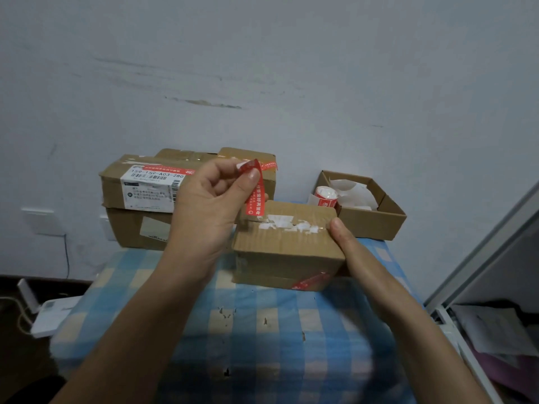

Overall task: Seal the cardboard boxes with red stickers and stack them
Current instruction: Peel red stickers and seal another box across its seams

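Sticker, a glossy red strip, dangles pinched in the left hand; the right hand grips the scuffed cardboard box on the checked surface.

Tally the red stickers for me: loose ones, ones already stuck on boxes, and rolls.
Loose sticker in left hand: 1
Stuck: front sticker on front box, rear sticker on back box: 2
Sticker roll: 1
Total: 4
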